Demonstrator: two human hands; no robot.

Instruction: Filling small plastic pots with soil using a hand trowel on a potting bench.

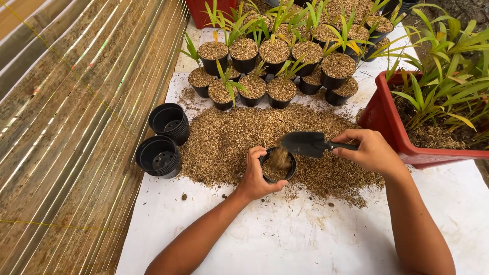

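1. Left hand (254,175) grips the small black pot (277,165), centre of the husk heap (224,142).
2. Right hand (372,150), at three o'clock of the pot, clasps a black trowel (305,143) tipping husk into it.

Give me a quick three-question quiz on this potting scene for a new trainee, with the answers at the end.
1. True or false: the right hand holds a black trowel over the small pot.
2. Which hand grips the small pot's rim? A) left hand B) right hand C) neither
3. Fill in: two stacks of empty black pots lie on their sides at the ___ side of the pile of brown husk.

Key
1. True; husk is pouring off the trowel into the pot.
2. A
3. Left. The filled pots with seedlings stand beyond the pile, and a red tub of plants stands on the right.
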